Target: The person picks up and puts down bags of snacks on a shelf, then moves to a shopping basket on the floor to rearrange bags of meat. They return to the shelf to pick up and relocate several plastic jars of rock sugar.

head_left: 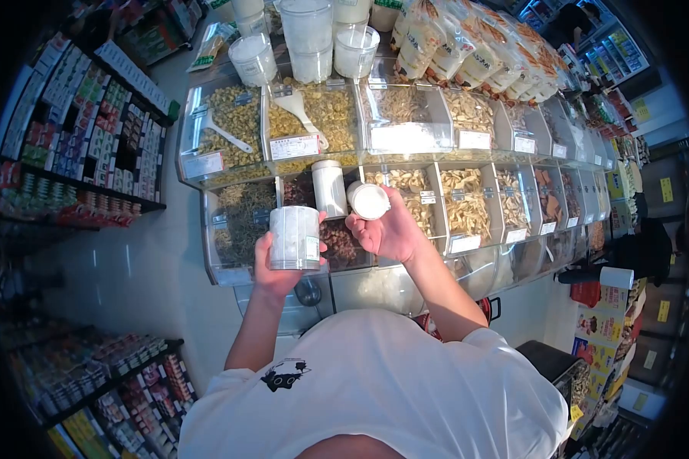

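My left hand [274,264] is wrapped round a wide clear jar with white contents [295,239], held upright in front of the lower bins. In my right hand [390,233] is a smaller white-topped container [370,202], its round end facing up toward me. Between the two, a tall white cylindrical container [329,187] stands among the lower compartments. Dark dried goods [343,243] lie in the bin just below it, and pale dried slices [465,205] fill bins to the right.
Upper bins hold yellow dried flowers [314,115] and white scoops [302,115]. Stacked clear tubs [306,38] and hanging snack bags [467,50] top the display. Product shelves [92,130] stand at the left. A dark-clothed person [639,249] is at the right.
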